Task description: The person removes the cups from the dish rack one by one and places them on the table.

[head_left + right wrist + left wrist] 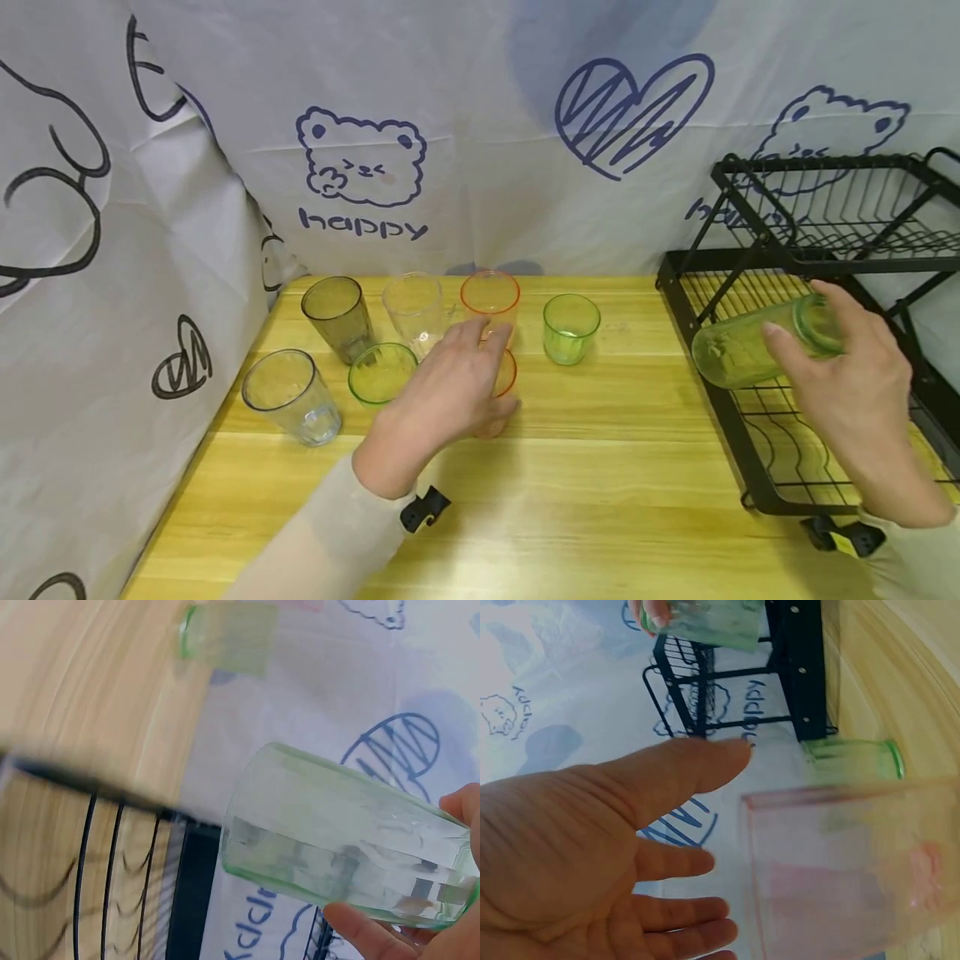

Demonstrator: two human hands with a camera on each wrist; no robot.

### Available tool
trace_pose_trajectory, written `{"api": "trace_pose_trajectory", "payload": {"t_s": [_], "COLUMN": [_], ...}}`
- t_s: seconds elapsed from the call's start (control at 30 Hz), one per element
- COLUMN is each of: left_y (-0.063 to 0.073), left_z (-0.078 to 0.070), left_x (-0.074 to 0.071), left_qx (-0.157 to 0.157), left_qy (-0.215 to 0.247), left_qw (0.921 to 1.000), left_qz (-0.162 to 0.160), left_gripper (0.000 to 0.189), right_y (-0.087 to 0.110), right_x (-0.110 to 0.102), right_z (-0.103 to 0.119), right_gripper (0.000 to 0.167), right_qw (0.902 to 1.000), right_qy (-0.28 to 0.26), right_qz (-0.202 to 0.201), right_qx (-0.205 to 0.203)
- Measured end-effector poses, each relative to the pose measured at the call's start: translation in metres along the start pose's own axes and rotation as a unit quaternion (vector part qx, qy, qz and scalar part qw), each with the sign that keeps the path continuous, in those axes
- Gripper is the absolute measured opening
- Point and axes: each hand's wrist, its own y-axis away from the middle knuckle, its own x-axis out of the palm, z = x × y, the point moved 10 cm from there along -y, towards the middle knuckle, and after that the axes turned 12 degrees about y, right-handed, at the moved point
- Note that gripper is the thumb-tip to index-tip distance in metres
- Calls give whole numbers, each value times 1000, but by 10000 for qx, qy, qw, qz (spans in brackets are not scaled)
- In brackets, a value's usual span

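Observation:
My right hand (858,383) grips a tall green glass (746,346) near its rim and holds it tilted, nearly on its side, over the lower tier of a black wire dish rack (720,425). The glass's base points left. My left hand (446,387) reaches over the table with fingers spread, just beside an orange-rimmed glass (832,877); a gap shows between the fingers and that glass in the left wrist view. Behind it stands another orange-rimmed glass (490,293). A short green glass (572,333) is farther right.
On the left of the wooden table (600,483) stand a dark grey glass (341,321), a clear glass (412,304), a blue-rimmed glass (292,400) and a green-rimmed glass (381,375). A printed white cloth (495,200) hangs behind. The rack's upper tier (847,229) overhangs its back.

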Motion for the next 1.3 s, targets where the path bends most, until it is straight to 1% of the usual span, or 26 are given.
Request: {"api": "trace_pose_trajectory", "payload": {"t_s": [0.1,0.2,0.27,0.3,0.37,0.43,0.47,0.53,0.6,0.67,0.8,0.83,0.9,0.93,0.97,1.0,1.07,1.13,1.2,1.3], "left_y": [-2,-3,-5,-6,-7,-9,-9,-11,-13,-14,-16,-17,-17,-18,-18,-19,-19,-19,-19,-19], "left_z": [-8,-15,-20,-22,-28,-33,-36,-40,-44,-47,-52,-53,-55,-56,-57,-58,-60,-61,-62,-64], "left_x": [-5,-5,-3,-2,-1,1,2,4,7,10,16,17,18,19,20,20,21,21,22,22], "left_qx": [77,124,139,176,279,366,420,465,486,522,613,635,669,694,723,750,809,865,880,891], "left_qy": [184,392,496,517,536,529,520,494,467,478,564,591,614,632,640,658,668,696,725,834], "left_qw": [9994,9985,9980,9978,9973,9970,9968,9970,9973,9972,9964,9961,9958,9955,9952,9949,9943,9937,9933,9924], "left_qz": [-281,-368,-364,-379,-420,-436,-431,-375,-300,-235,-164,-156,-145,-143,-146,-146,-165,-175,-177,-184], "left_gripper": [86,87,86,85,86,87,88,91,93,94,96,97,98,98,98,99,99,100,101,103], "right_y": [5,9,13,15,20,25,27,32,37,43,52,55,59,62,65,67,73,77,81,85], "right_x": [1,9,17,22,32,43,48,57,66,74,87,90,96,99,102,106,111,116,121,126], "right_z": [4,5,5,5,7,10,13,18,23,27,40,43,51,55,58,61,67,73,78,84], "right_gripper": [65,63,62,61,59,56,54,52,50,49,45,43,40,39,38,36,34,33,30,29], "right_qw": [9992,9976,9950,9929,9851,9731,9632,9381,9090,8745,8186,8016,7735,7568,7444,7296,7085,6838,6625,6410], "right_qy": [-376,-597,-777,-916,-1412,-2003,-2392,-3188,-3884,-4529,-5370,-5594,-5917,-6086,-6192,-6312,-6451,-6620,-6758,-6878], "right_qz": [-57,74,245,334,519,636,693,802,920,1115,1534,1640,1896,2031,2158,2301,2545,2753,2916,3078], "right_qx": [102,340,570,688,833,948,1007,1090,1202,1333,1343,1329,1255,1253,1266,1278,1306,1355,1393,1463]}}
